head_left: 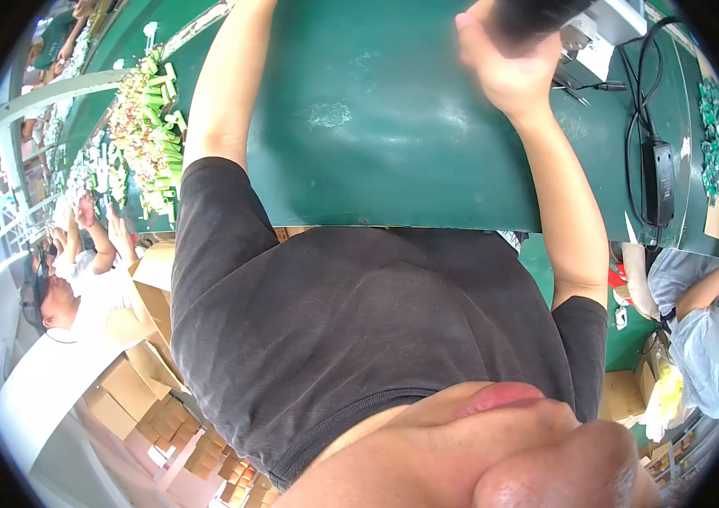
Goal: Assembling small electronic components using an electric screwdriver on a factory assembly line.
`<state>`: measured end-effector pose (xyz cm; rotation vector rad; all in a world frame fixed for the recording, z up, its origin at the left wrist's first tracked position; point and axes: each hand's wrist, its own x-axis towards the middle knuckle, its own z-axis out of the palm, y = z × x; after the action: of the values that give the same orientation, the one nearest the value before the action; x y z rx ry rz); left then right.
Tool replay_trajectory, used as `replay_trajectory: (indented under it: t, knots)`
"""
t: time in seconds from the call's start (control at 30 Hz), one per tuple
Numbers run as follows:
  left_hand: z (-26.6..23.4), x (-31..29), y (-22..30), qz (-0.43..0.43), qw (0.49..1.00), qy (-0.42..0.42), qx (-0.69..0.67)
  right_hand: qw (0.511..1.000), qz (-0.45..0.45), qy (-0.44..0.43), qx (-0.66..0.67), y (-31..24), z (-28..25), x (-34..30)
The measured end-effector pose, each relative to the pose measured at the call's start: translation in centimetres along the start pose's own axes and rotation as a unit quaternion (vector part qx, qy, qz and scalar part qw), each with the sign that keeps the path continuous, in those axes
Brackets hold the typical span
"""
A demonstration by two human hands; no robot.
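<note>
My right hand (518, 74) is at the far right of the green tabletop, blurred by motion. Its fingers go round a black, rounded object (537, 19) whose kind I cannot make out; the top edge cuts it off. Close beside this hand is a white and metal device (600, 42). My left forearm (231, 72) reaches away across the table's left side, and the hand at its end lies beyond the top edge.
Small green and white parts (149, 127) lie heaped at the left. A black power adapter (657, 182) with cables sits at the right, before teal pieces (716, 140). Co-workers sit on both sides: one in white (93, 296), another in light grey (706, 330). Cardboard boxes (126, 394) stand behind.
</note>
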<state>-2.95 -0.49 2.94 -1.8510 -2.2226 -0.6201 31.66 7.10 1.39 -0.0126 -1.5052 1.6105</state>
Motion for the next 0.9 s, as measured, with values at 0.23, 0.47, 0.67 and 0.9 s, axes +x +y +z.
replay_trajectory:
  t: [0.23, 0.47, 0.67, 0.9]
  knots:
    - [-1.4, -1.8, 7.0, 0.054, 0.997, 0.038, -0.04, 0.995, -0.028, 0.06, 0.07, -3.1, 0.0, 1.7]
    - [0.1, -9.6, 21.5, 0.113, 0.975, -0.091, -0.169, 0.964, -0.254, 0.052, -0.065, -8.4, -4.3, 6.5]
    - [2.6, -11.9, 22.5, 0.144, 0.967, -0.001, -0.213, 0.987, -0.074, 0.022, -0.141, -8.2, -3.8, 6.6]
    - [0.8, -10.9, 21.3, 0.131, 0.959, 0.061, -0.243, 0.999, 0.025, -0.004, 0.026, -6.2, -1.4, 3.5]
